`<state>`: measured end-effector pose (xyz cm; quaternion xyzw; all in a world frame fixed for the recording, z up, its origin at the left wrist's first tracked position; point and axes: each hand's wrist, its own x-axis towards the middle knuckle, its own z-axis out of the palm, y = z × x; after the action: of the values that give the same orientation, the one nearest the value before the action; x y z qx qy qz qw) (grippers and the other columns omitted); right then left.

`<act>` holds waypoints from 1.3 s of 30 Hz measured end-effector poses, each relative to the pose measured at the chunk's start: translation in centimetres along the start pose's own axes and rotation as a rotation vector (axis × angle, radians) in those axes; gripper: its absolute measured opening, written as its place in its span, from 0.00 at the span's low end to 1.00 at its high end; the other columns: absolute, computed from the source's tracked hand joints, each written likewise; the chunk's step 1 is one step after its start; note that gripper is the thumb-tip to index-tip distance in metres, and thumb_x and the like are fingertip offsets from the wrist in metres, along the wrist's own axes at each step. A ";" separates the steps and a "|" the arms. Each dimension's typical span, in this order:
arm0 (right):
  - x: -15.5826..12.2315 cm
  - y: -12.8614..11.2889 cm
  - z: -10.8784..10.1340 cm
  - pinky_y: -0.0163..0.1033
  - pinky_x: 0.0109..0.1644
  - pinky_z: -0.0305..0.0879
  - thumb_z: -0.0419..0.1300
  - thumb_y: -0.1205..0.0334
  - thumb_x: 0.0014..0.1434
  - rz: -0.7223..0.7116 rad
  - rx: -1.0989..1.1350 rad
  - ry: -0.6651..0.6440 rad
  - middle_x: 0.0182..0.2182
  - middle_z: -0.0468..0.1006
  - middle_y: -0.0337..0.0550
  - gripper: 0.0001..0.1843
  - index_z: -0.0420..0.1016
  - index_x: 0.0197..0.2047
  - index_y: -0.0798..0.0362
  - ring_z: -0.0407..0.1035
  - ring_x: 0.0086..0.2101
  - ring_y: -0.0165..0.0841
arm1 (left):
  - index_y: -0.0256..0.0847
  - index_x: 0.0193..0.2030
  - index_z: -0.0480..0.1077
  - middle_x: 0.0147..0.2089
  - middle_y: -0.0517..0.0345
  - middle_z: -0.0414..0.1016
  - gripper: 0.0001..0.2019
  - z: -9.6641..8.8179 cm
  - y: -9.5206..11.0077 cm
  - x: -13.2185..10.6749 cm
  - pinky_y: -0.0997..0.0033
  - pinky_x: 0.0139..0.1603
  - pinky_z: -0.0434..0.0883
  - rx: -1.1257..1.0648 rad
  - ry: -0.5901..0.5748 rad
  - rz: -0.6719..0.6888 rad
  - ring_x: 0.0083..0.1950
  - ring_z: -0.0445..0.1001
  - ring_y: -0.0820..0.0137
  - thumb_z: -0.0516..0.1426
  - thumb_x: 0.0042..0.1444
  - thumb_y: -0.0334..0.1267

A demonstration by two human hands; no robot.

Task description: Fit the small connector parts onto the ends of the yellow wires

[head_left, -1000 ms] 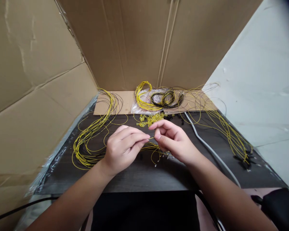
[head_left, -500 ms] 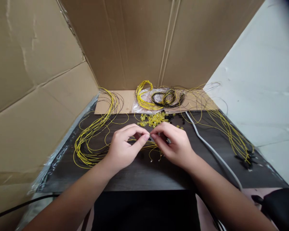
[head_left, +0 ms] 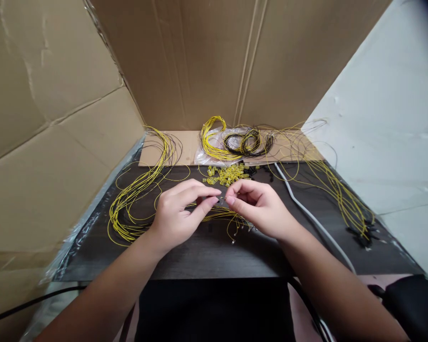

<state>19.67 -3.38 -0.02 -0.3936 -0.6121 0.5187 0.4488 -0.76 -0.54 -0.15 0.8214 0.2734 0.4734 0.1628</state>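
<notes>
Over the middle of the table, my left hand (head_left: 181, 211) has its thumb and forefinger close together, with a small dark piece at their tips that is mostly hidden. Facing it, my right hand (head_left: 258, 204) pinches a thin wire end (head_left: 224, 199) with a tiny metal-looking tip. A narrow gap separates the fingertips of both hands. Below them runs a bundle of yellow wires (head_left: 221, 213) whose ends carry small metal terminals (head_left: 233, 242). Just beyond my fingers lies a pile of small clear-yellow plastic sleeves (head_left: 228, 174).
Looped yellow wires (head_left: 126, 213) spread over the left side. Coiled yellow and black wires (head_left: 249, 144) lie on a plastic bag at the back. To the right are a grey cable (head_left: 306, 216) and wires ending in black connectors (head_left: 362, 233). Cardboard walls (head_left: 207, 61) rise behind and left.
My fingertips, touching before, are now slightly apart, and a small wire tip shows between them. More metal terminals of the bundle show beneath my right hand.
</notes>
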 end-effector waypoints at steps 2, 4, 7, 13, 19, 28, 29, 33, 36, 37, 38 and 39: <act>0.0 0.0 0.0 0.31 0.29 0.56 0.64 0.55 0.61 0.014 0.010 -0.007 0.27 0.68 0.37 0.12 0.73 0.36 0.56 0.59 0.27 0.24 | 0.40 0.43 0.78 0.36 0.56 0.78 0.07 0.0 0.0 0.0 0.74 0.38 0.73 0.024 -0.002 0.010 0.35 0.75 0.75 0.63 0.58 0.30; 0.0 0.0 0.0 0.31 0.29 0.55 0.64 0.55 0.61 0.021 0.017 -0.022 0.27 0.68 0.37 0.12 0.73 0.36 0.56 0.58 0.26 0.24 | 0.40 0.43 0.78 0.35 0.56 0.79 0.06 0.1 0.0 0.0 0.74 0.38 0.73 0.034 -0.004 0.025 0.35 0.75 0.75 0.63 0.58 0.30; 0.0 0.0 0.0 0.31 0.29 0.55 0.65 0.55 0.60 0.028 0.031 -0.038 0.27 0.67 0.36 0.12 0.73 0.36 0.56 0.57 0.26 0.24 | 0.40 0.42 0.78 0.35 0.56 0.79 0.06 0.1 -0.1 0.0 0.73 0.39 0.73 0.036 -0.009 0.057 0.35 0.75 0.74 0.63 0.58 0.30; 0.0 0.3 0.1 0.31 0.29 0.55 0.64 0.53 0.61 0.015 0.022 -0.048 0.27 0.67 0.36 0.13 0.73 0.36 0.56 0.58 0.26 0.24 | 0.40 0.41 0.76 0.35 0.58 0.79 0.05 0.3 -0.3 -0.2 0.70 0.41 0.72 0.093 -0.024 0.121 0.36 0.75 0.73 0.62 0.58 0.29; -0.4 0.5 0.5 0.33 0.29 0.56 0.60 0.60 0.64 -0.300 -0.413 0.084 0.27 0.71 0.38 0.06 0.73 0.37 0.54 0.58 0.25 0.25 | 0.40 0.40 0.74 0.36 0.57 0.77 0.04 0.5 -0.3 -0.4 0.68 0.43 0.70 0.167 -0.027 0.123 0.37 0.74 0.72 0.61 0.59 0.30; -0.4 0.6 0.4 0.37 0.35 0.62 0.60 0.65 0.62 -0.496 -0.659 0.087 0.31 0.74 0.41 0.02 0.72 0.40 0.51 0.63 0.28 0.29 | 0.41 0.41 0.72 0.36 0.58 0.77 0.04 0.6 -0.5 -0.4 0.67 0.44 0.69 0.257 -0.048 0.184 0.38 0.74 0.71 0.58 0.61 0.30; -0.4 0.6 0.4 0.37 0.35 0.62 0.60 0.64 0.62 -0.490 -0.664 0.085 0.32 0.74 0.41 0.02 0.72 0.40 0.51 0.63 0.29 0.29 | 0.41 0.41 0.72 0.36 0.58 0.77 0.04 0.6 -0.5 -0.4 0.67 0.44 0.69 0.274 -0.049 0.197 0.38 0.74 0.71 0.58 0.61 0.30; -0.4 0.7 0.4 0.36 0.36 0.62 0.61 0.64 0.62 -0.484 -0.690 0.091 0.32 0.74 0.40 0.03 0.72 0.40 0.52 0.63 0.29 0.28 | 0.41 0.41 0.71 0.36 0.58 0.77 0.05 0.7 -0.5 -0.5 0.65 0.44 0.69 0.337 -0.049 0.229 0.37 0.74 0.70 0.59 0.59 0.28; -0.3 0.8 0.4 0.36 0.36 0.62 0.60 0.63 0.62 -0.474 -0.703 0.097 0.32 0.74 0.41 0.03 0.72 0.40 0.52 0.64 0.29 0.28 | 0.41 0.42 0.71 0.36 0.58 0.77 0.06 0.7 -0.8 -0.6 0.65 0.46 0.69 0.378 -0.057 0.240 0.37 0.74 0.70 0.58 0.59 0.28; -0.3 0.8 0.3 0.36 0.36 0.62 0.60 0.62 0.62 -0.467 -0.709 0.097 0.32 0.74 0.41 0.03 0.72 0.40 0.52 0.64 0.30 0.29 | 0.41 0.42 0.71 0.37 0.58 0.78 0.07 0.7 -0.8 -0.7 0.64 0.46 0.69 0.393 -0.061 0.246 0.37 0.75 0.70 0.58 0.59 0.27; -0.3 0.9 0.3 0.36 0.36 0.62 0.60 0.62 0.63 -0.461 -0.716 0.098 0.32 0.74 0.41 0.03 0.71 0.40 0.52 0.64 0.30 0.29 | 0.42 0.43 0.71 0.37 0.58 0.78 0.08 0.7 -0.9 -0.7 0.64 0.47 0.69 0.407 -0.064 0.253 0.37 0.75 0.70 0.57 0.59 0.27; -0.3 0.9 0.3 0.36 0.35 0.61 0.60 0.62 0.63 -0.457 -0.721 0.098 0.32 0.74 0.41 0.03 0.71 0.40 0.52 0.64 0.29 0.29 | 0.42 0.43 0.71 0.37 0.58 0.78 0.08 0.7 -1.0 -0.8 0.64 0.47 0.69 0.418 -0.066 0.258 0.37 0.75 0.70 0.57 0.59 0.27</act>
<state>19.44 -3.62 -0.97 -0.4038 -0.8035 0.1397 0.4146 -0.72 -0.24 -1.56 0.8805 0.2525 0.3962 -0.0636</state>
